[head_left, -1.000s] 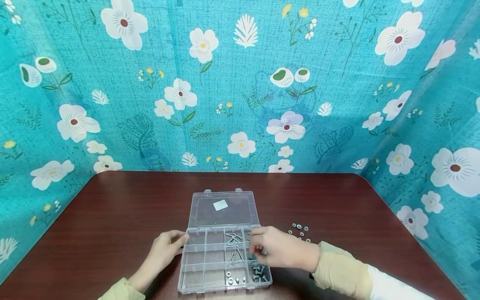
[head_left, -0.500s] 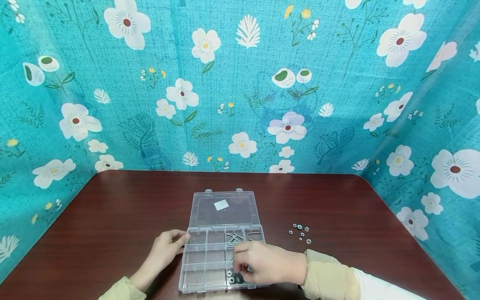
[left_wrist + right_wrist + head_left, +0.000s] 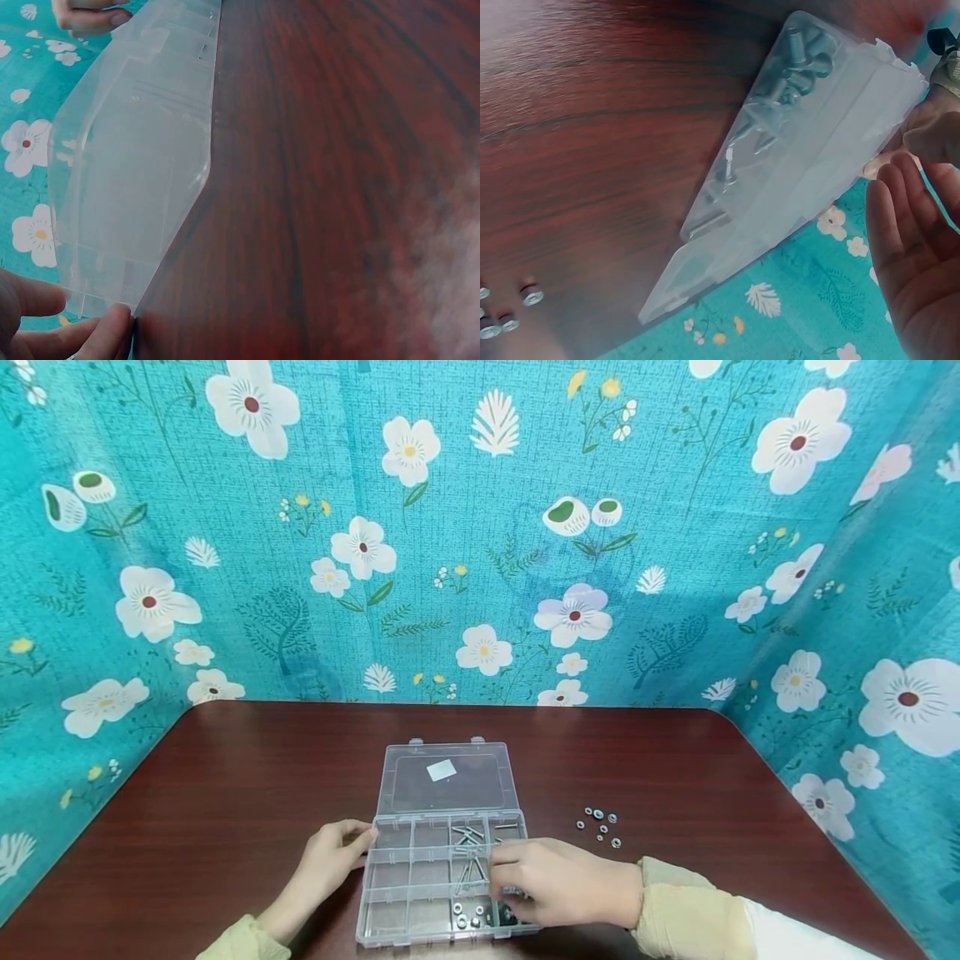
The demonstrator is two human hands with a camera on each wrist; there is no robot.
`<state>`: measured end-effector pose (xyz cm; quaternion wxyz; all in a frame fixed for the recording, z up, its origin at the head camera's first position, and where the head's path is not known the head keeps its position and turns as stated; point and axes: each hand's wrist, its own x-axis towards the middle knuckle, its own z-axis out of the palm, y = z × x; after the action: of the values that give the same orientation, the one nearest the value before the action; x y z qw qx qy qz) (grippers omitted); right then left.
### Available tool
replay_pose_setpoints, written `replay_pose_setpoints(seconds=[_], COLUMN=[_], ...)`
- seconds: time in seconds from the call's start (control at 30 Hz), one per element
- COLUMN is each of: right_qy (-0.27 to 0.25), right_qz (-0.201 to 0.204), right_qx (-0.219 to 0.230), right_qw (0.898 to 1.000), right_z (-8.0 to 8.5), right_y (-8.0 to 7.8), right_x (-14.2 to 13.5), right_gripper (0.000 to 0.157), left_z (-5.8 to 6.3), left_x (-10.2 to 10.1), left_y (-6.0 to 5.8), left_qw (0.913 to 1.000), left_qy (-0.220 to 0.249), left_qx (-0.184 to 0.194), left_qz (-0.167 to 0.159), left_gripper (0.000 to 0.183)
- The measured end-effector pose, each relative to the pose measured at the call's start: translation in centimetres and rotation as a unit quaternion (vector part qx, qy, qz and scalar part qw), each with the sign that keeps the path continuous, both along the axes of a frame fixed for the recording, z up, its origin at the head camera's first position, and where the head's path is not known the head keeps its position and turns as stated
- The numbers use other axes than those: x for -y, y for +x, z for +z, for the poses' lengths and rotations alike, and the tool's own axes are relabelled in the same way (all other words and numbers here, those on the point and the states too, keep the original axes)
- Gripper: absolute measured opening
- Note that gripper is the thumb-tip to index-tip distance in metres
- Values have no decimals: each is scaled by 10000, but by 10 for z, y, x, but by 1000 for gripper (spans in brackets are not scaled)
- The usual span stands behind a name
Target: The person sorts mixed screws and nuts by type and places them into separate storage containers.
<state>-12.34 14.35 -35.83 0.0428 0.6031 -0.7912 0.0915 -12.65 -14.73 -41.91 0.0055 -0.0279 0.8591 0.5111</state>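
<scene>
A clear plastic compartment box lies on the table with its lid folded back. My left hand holds its left edge; in the left wrist view the thumb and fingers are on either side of the plastic. My right hand hovers over the right-hand compartments, hiding part of them. In the right wrist view, its loosely extended fingers show nothing between them. Long screws fill two compartments in the third column. Nuts sit in front of them, and short bolts lie in the right column.
Several loose nuts lie on the dark wood table to the right of the box. A white label is on the lid. A teal floral cloth hangs behind and at the sides of the table.
My right hand moved left to the front compartment with the nuts, then back right. One more nut shows there now. The left hand stayed on the box edge.
</scene>
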Motion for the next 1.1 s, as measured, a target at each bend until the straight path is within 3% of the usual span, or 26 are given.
replay_pose_setpoints(seconds=[0.23, 0.43, 0.8, 1.1], right_qy=[-107, -185, 141, 139], right_qz=[-189, -712, -2054, -2583], right_qx=[-103, -194, 633, 1089], right_qw=[9997, 9971, 9765, 9598], right_z=[3, 0, -18, -33], right_y=[0, -14, -40, -56], right_x=[-19, -39, -72, -87], right_gripper=[19, 22, 23, 20], left_z=[1, 0, -2, -1], left_x=[0, 0, 0, 0], left_y=[1, 1, 1, 2], left_qw=[10000, 10000, 10000, 10000], left_qy=[72, 64, 56, 64], left_qx=[44, 42, 55, 57], left_qz=[-28, 18, 13, -13], left_gripper=[24, 24, 24, 24])
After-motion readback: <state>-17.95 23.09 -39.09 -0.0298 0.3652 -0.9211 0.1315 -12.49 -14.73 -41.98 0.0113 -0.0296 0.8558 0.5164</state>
